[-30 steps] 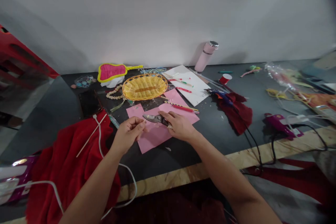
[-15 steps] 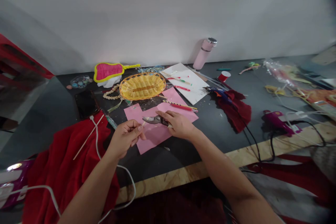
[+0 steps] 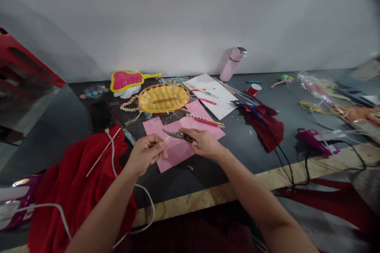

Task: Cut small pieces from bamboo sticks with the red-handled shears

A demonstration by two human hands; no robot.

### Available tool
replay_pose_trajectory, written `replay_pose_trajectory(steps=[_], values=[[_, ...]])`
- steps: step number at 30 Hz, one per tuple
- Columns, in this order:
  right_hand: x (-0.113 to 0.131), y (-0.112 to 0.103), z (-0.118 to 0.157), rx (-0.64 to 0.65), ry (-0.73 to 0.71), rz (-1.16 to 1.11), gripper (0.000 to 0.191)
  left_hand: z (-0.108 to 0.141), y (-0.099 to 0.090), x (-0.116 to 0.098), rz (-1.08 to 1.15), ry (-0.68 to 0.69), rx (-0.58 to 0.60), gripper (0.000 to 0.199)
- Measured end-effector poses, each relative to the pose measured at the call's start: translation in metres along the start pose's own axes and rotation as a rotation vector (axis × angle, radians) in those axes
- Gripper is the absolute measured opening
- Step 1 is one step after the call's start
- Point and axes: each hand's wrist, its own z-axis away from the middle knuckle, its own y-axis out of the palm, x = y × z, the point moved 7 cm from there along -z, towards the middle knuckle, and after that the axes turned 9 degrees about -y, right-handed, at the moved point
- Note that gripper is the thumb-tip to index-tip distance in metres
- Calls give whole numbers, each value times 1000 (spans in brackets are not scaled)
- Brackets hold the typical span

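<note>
Behind the dark worktop (image 3: 204, 176) a pale wall (image 3: 148, 19) is rising, and along its foot a pink flask (image 3: 233, 63) is standing while a yellow wicker basket (image 3: 164, 104) is sitting nearer the work. Over the pink paper (image 3: 178, 158) the two hands are working close together but apart from each other. The right hand (image 3: 206, 144) is gripping a pair of hand cutters (image 3: 178, 135), its fingers wrapping the handles and the metal end pointing towards the left hand. The left hand (image 3: 145, 152) is pinching a slim pale strip (image 3: 167, 138) between thumb and fingertips, and the strip's free end is poking up near the blade; whether the two are touching, or how far the blades are parting, I cannot tell. Judging by this pose, the person is trimming or shaping the strip, and the step is seeming unfinished, since the tool and the piece are facing each other. The next move is calling for a steady left pinch, the strip's end lining up squarely between the blades, the fingertips keeping clear of the edge, and a measured squeeze from the right.
</note>
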Motion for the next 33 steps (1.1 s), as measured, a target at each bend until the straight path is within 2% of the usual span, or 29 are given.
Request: replay_pose_trajectory(steps=[3,6,10,13,17,20,23,26,28,31,33], values=[[3,-5,0,-19,-4,7,62,0,2,-2,-46,32,4,30],[-10,-11,0,-93,90,73,55,-1,3,-2,-109,41,6,28],[-45,-18,7,-204,318,173,58,-5,0,0,-121,18,-21,25],[-70,-23,17,-229,514,210,63,-6,0,3,-109,-6,-28,24],[-86,-33,30,-233,659,280,62,-7,3,6,-97,-32,-9,24],[-87,-37,33,-251,651,352,60,-8,4,6,-66,-32,-3,25],[-86,-34,31,-224,619,399,57,-9,-1,6,17,-28,-49,25],[-86,-28,30,-186,627,423,53,-10,-7,6,89,-36,-113,39],[-84,-28,30,-188,632,435,51,-11,-7,7,106,-46,-109,50],[-77,-34,30,-253,605,458,40,-12,-2,8,102,-67,-64,61],[-69,-43,22,-308,506,453,33,-12,1,9,93,-75,-44,63]])
